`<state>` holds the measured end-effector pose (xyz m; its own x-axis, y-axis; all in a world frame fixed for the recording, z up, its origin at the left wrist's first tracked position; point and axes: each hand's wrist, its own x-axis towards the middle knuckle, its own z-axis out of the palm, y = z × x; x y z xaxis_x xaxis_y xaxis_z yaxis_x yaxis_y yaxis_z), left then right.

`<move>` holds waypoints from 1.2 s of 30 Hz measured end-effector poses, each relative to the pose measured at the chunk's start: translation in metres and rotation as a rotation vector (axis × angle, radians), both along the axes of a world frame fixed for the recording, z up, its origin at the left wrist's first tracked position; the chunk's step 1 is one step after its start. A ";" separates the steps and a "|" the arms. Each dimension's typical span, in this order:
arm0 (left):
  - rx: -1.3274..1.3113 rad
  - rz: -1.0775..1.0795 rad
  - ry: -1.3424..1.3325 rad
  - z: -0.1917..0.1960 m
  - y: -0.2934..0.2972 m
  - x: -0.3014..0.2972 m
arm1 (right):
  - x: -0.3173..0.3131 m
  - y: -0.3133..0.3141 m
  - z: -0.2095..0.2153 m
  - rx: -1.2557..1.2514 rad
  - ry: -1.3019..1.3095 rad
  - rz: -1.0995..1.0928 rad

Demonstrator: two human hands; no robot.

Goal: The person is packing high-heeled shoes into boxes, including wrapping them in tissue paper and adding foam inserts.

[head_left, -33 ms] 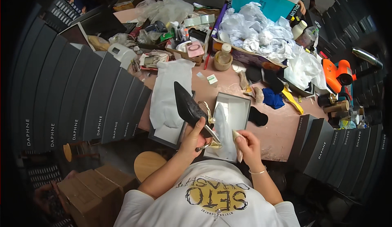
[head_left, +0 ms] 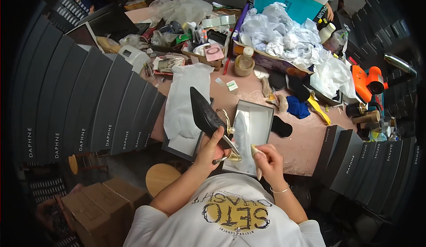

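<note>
Head view, left to right: a curved row of dark flat boxes (head_left: 88,109) stands on edge along the left side of the pink table (head_left: 306,145). White tissue paper (head_left: 186,96) lies over a box lid (head_left: 177,147) at the near table edge. Left hand (head_left: 212,148) grips a black pointed shoe (head_left: 205,114) at its heel end, toe aimed up and away, gold strap and heel hardware just beside the fingers. The shoe sits above the gap between lid and open grey shoebox (head_left: 253,131), which holds more white paper. Right hand (head_left: 266,160) is closed around a small pale piece (head_left: 256,151), close to the shoe's heel, over the near edge of the shoebox. Black insoles (head_left: 281,126) and blue cloth (head_left: 297,107) lie right of the shoebox; an orange tool (head_left: 368,82) sits far right.
</note>
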<state>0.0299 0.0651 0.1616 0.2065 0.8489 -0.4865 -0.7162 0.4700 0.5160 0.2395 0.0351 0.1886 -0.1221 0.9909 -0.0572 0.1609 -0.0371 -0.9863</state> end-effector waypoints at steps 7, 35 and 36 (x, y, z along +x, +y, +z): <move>-0.073 -0.004 -0.028 0.016 -0.020 -0.002 | -0.016 -0.015 0.016 0.421 -0.361 0.282; -0.200 0.049 0.066 0.007 -0.052 0.030 | -0.011 -0.015 -0.001 0.249 -0.342 0.286; -0.179 0.103 0.081 0.012 -0.046 0.032 | -0.002 -0.015 -0.008 -0.013 -0.095 0.189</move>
